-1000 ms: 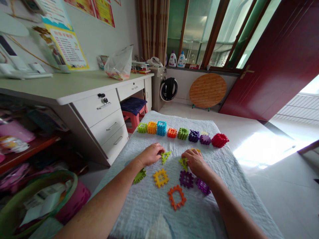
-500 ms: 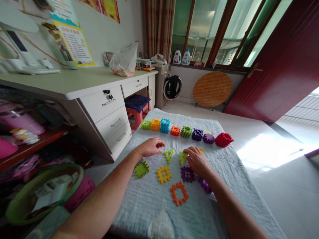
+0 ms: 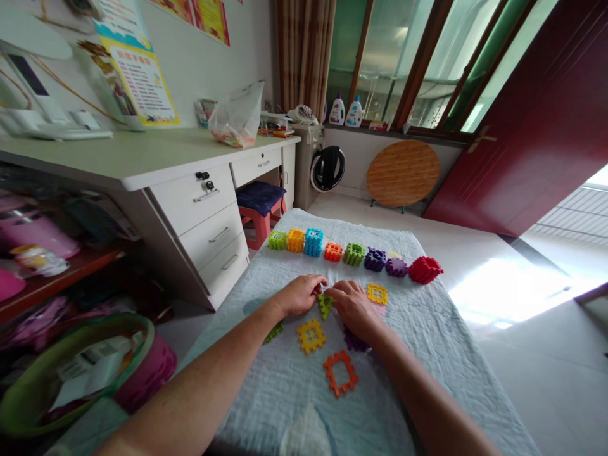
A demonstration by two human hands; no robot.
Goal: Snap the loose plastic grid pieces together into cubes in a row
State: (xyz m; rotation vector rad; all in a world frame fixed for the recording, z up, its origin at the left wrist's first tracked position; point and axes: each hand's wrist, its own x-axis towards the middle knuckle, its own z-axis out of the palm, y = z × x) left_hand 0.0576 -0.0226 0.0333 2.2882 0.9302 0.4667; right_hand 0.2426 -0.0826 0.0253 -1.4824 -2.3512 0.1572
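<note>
My left hand point(image 3: 303, 295) is closed, thumb and fingers curled at the left edge of a lime-green triangular building piece point(image 3: 325, 306). From the other side the fingertips of my right hand point(image 3: 352, 305) press on that triangle, the fingers bent over its top. A second green triangle is not visible. Below lie a yellow square window piece point(image 3: 311, 336) and an orange square frame point(image 3: 341, 373). A purple piece point(image 3: 354, 341) is partly under my right hand, and a green square point(image 3: 274, 333) is mostly behind my left forearm. Beyond my right hand sits a yellow grid piece point(image 3: 377, 294).
Along the far side of the cloth-covered table point(image 3: 285, 392) runs a row of stacked pieces, from a green stack point(image 3: 277, 240) to a red stack point(image 3: 426, 270). Left of the table stand a desk point(image 3: 199, 221) and a bin point(image 3: 147, 354).
My right hand has moved left with a green triangle, and my left hand has moved right to meet it. Two separate triangles showed before; one shows now. The yellow grid piece is now uncovered.
</note>
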